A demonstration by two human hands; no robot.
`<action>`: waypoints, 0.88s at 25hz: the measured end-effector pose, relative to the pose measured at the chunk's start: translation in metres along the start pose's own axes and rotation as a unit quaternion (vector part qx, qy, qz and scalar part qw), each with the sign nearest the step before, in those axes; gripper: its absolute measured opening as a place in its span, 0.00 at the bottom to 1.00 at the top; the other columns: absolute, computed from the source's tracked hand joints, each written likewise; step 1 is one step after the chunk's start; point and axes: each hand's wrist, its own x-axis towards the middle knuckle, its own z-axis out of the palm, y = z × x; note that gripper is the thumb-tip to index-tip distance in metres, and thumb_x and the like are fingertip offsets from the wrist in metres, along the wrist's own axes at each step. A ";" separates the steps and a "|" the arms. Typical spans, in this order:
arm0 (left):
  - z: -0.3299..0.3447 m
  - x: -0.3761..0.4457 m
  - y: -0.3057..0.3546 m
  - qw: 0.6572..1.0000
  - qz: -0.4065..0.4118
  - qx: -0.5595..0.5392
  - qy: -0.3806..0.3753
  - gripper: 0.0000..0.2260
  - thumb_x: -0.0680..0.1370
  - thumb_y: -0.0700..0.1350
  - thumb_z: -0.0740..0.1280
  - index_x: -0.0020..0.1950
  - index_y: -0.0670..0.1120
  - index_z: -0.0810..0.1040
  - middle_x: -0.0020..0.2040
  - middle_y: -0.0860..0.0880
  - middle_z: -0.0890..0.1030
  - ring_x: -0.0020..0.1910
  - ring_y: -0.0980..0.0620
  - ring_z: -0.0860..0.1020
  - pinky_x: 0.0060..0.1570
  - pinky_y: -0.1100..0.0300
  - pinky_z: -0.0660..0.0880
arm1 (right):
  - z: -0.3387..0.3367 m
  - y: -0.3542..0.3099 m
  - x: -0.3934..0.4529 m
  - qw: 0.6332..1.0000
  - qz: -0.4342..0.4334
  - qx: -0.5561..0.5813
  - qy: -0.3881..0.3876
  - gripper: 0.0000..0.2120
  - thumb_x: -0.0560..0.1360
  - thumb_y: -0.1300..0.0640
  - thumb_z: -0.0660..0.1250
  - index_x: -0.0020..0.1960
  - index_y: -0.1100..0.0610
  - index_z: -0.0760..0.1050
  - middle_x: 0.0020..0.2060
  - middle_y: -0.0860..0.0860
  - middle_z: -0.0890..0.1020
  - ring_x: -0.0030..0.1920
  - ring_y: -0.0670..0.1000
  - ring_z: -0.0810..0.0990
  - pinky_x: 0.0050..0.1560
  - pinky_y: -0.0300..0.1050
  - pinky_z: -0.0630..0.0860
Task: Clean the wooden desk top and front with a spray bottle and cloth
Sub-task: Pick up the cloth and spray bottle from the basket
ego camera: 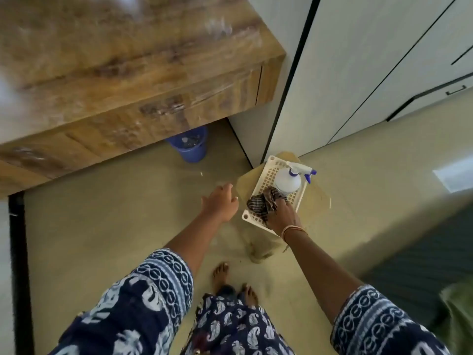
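My right hand (282, 217) grips the cloth (261, 202) in the white basket (266, 180), the spray bottle (289, 181) standing just beyond it. My left hand (220, 203) hovers beside, fingers relaxed, holding nothing. The tabletop (115, 55) lies well beyond, leftward.

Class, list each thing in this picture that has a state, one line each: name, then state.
Spray bottle: upright in the tray.
Tray: on a stool by the wall.
Cloth: bunched in the tray, gripped by the right hand.
Left hand: open, holding nothing.
Desk: streaked, smeared surface.
Blue bin: under the desk.
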 end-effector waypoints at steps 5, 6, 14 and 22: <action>0.039 0.067 -0.029 1.000 -0.007 -0.014 0.017 0.22 0.82 0.51 0.58 0.75 0.50 0.62 0.71 0.44 0.69 0.68 0.42 0.71 0.68 0.46 0.63 | 0.052 0.020 0.073 0.999 0.026 -0.040 -0.013 0.26 0.75 0.50 0.68 0.69 0.58 0.64 0.67 0.59 0.70 0.66 0.62 0.72 0.62 0.56 0.73; 0.049 0.077 -0.038 1.000 -0.003 -0.018 0.018 0.22 0.82 0.51 0.58 0.75 0.50 0.63 0.71 0.44 0.69 0.68 0.42 0.70 0.67 0.46 0.63 | 0.064 0.026 0.085 0.998 0.032 -0.053 -0.006 0.30 0.74 0.48 0.69 0.70 0.57 0.63 0.67 0.59 0.69 0.66 0.62 0.71 0.62 0.57 0.73; 0.073 0.102 -0.069 0.990 0.016 -0.132 0.035 0.19 0.80 0.46 0.62 0.71 0.47 0.70 0.69 0.42 0.73 0.67 0.43 0.72 0.66 0.48 0.69 | 0.073 0.028 0.098 0.995 0.052 0.064 0.056 0.24 0.70 0.52 0.73 0.64 0.56 0.75 0.53 0.55 0.83 0.51 0.57 0.80 0.51 0.48 0.77; -0.053 0.026 -0.002 0.728 -0.047 -0.659 -0.182 0.28 0.74 0.68 0.63 0.59 0.46 0.82 0.58 0.43 0.82 0.56 0.45 0.81 0.63 0.45 0.75 | -0.024 -0.097 -0.014 0.794 0.080 0.586 -0.141 0.12 0.77 0.51 0.70 0.49 0.61 0.81 0.41 0.58 0.84 0.39 0.56 0.83 0.48 0.56 0.80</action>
